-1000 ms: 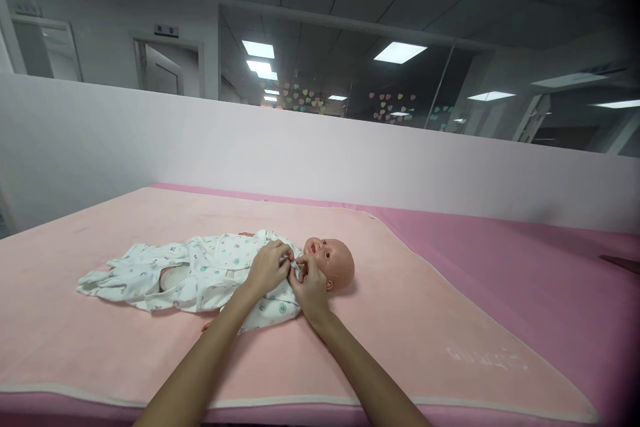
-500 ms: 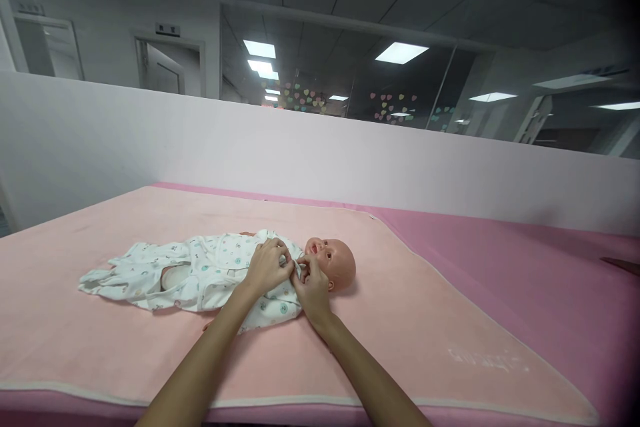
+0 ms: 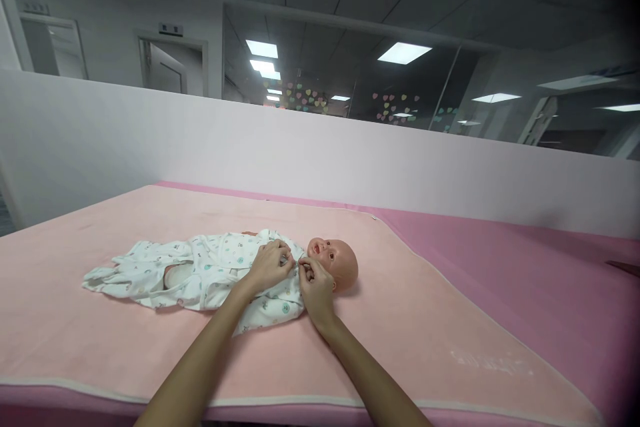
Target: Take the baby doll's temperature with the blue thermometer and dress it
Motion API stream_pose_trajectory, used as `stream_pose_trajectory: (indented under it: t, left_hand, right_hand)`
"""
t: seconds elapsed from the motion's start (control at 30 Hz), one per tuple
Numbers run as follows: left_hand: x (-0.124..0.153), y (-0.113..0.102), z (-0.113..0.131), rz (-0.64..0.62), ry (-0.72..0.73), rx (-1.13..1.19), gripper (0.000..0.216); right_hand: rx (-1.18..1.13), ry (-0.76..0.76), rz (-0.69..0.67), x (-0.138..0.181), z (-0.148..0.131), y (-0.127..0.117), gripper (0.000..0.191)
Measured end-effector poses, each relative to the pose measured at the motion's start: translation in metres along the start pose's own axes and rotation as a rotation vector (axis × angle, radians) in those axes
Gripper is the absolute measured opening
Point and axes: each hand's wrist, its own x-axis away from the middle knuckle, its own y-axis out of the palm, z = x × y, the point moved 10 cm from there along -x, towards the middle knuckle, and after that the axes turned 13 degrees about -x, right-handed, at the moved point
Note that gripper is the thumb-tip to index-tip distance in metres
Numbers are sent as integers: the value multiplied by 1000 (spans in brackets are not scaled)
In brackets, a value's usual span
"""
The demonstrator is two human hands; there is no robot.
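Note:
A baby doll (image 3: pixel 345 265) lies on its back, its bald head to the right and its legs to the left. It wears a white baby romper (image 3: pixel 220 257) with small green and grey prints. The romper gapes over one leg, showing a pale patch inside. Over the doll's upper chest, my left hand (image 3: pixel 271 263) is closed in a pinch on the romper's cloth. Close beside it, my right hand (image 3: pixel 317 281) pinches the romper near the collar, just below the doll's chin. The small bit of cloth or tie between the fingertips is mostly hidden.
Beneath the doll spreads a peach mat (image 3: pixel 410 320) with a pale edging, on a pink surface (image 3: pixel 500 247). A low white wall (image 3: pixel 300 153) runs behind it. At the far right a dark pointed object (image 3: pixel 623 268) lies on the pink.
My two hands have come slightly apart at the collar, the right one shifting a little to the right. The doll lies as before; the view has shifted slightly.

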Motion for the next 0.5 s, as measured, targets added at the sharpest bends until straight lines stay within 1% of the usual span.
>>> stream_pose_trajectory:
  t: [0.17, 0.3, 0.4, 0.5]
  left_hand:
    - [0, -1, 1, -50, -11, 82, 23]
    - [1, 0, -2, -67, -38, 153, 26]
    - [3, 1, -6, -162, -55, 320, 30]
    - [5, -1, -15, -260, -111, 527, 37]
  right_hand:
    - [28, -80, -39, -1, -7, 4, 21]
    - [49, -99, -63, 1, -10, 6, 22]
    - [95, -137, -57, 4, -15, 5, 26]
    - [89, -150, -92, 4, -21, 8, 30]
